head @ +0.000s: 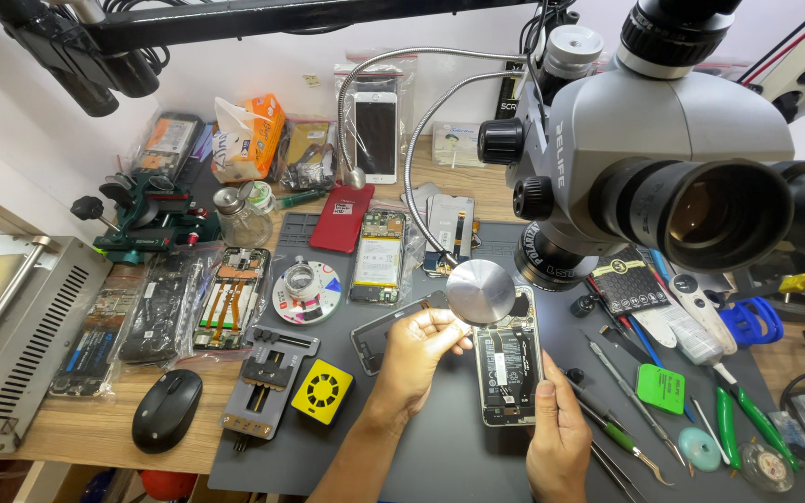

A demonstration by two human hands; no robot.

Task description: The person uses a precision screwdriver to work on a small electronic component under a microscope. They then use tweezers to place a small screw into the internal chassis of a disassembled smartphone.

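An opened phone [508,365] with its back off, showing a black battery and circuit parts, lies on the dark grey mat [440,447] under the microscope [645,140]. My right hand [559,438] holds its lower right edge. My left hand [416,359] grips the round metal disc [481,291] at the end of a flexible gooseneck arm, just above the phone's top left corner. A loose dark phone frame [376,333] rests beside my left hand.
Tweezers, screwdrivers and green cutters [738,410] lie at the right. A yellow square fan block [321,391], a metal holder jig [267,377] and a black mouse [167,408] sit at the left, with more opened phones [379,256] and bagged parts behind. A grey metal box [20,326] stands far left.
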